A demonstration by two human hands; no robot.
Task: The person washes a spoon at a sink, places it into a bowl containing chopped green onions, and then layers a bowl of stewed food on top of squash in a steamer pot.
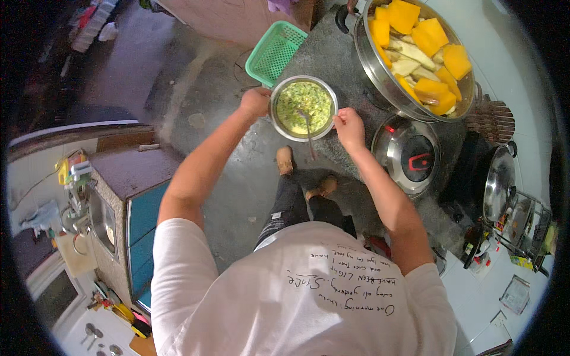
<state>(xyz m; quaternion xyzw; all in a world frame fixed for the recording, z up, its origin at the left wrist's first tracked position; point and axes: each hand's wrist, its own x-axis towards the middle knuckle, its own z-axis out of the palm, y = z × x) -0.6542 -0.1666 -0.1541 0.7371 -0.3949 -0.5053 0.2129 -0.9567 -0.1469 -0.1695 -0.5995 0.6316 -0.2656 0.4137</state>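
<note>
Between my hands is a round metal bowl [275, 122] filled with a yellow-green chopped mixture [303, 100]. My left hand [256, 102] grips the bowl's left rim, and my right hand [349, 129] pinches its right rim. A metal spoon [308, 127] stands in the mixture, its handle leaning out over the near rim. Just beyond the bowl is a green plastic basket [278, 49] with perforated sides. To the upper right, a large steel steamer pot [372, 66] holds cut orange pumpkin pieces [429, 38] and pale peeled vegetable strips [409, 55].
A steel lid [385, 155] with a dark centre lies right of my right forearm. Another lidded pan [496, 182] and a wire rack [530, 222] stand farther right. At left is a counter with a sink [102, 218] above blue cabinet doors [147, 236]. Grey floor [236, 196] lies below.
</note>
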